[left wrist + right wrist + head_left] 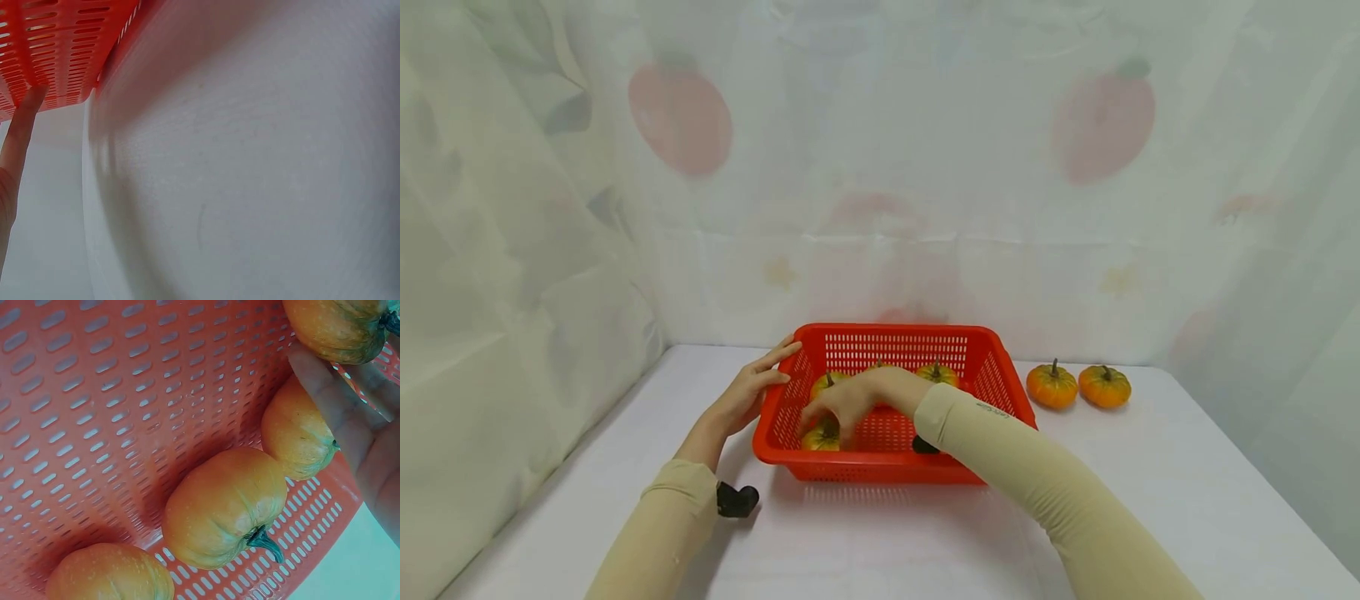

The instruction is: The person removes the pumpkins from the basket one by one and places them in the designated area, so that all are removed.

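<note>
probably firm and fairly light, the ribbed pumpkin sits in the lower left corner of the red basket, low centre in the head view. its skin may slip, so the rounded sides look a safer hold than the stem (likely brittle). the right hand's fingers are curled round it. three other pumpkins share the basket. the left hand, fingers straight and apart, touches the left rim. basket walls crowd the pumpkin; open desk spreads lower right, below two outside pumpkins.
</note>
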Demonstrator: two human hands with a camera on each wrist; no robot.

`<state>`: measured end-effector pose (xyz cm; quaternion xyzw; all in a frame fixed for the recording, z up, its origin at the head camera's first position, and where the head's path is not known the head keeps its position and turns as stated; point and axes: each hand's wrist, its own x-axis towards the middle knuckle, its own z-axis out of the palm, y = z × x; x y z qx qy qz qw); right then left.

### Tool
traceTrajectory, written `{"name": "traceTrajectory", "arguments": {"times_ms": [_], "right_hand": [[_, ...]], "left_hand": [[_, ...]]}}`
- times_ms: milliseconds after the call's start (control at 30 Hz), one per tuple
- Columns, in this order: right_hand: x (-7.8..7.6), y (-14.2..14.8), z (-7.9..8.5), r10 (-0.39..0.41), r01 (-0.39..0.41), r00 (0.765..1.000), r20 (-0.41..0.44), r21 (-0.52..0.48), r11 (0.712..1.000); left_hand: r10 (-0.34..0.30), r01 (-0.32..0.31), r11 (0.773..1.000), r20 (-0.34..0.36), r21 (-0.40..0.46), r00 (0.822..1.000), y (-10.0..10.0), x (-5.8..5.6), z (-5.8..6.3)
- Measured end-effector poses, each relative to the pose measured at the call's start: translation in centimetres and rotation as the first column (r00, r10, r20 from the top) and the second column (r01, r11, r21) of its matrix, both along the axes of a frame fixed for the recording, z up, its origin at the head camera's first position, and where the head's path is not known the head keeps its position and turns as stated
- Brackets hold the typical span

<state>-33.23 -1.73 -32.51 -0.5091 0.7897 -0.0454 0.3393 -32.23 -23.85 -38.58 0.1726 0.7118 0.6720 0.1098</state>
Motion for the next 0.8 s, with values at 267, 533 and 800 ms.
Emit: {"name": "traceTrajectory", "arguments": {"times_ms": [267,533,800], "right_hand": [[-0.16,0.0,-0.17,0.037,-0.037,0.999,0.005,0.044,0.998],[0.01,0.11,-0.01,-0.007,0.005,0.999,0.035,0.057,0.998],[0.33,0.54,0.69,-0.192,0.18,0.965,0.177,0.083,0.98]], "left_hand": [[0.004,-0.004,1.0,-0.003,-0.002,1.0,-0.04,0.0,-0.03],[0.002,-0.002,1.0,0.001,0.002,1.0,-0.08,0.01,-0.16],[0.0,0.0,1.0,0.001,-0.004,1.0,-0.07,-0.05,-0.15]]}}
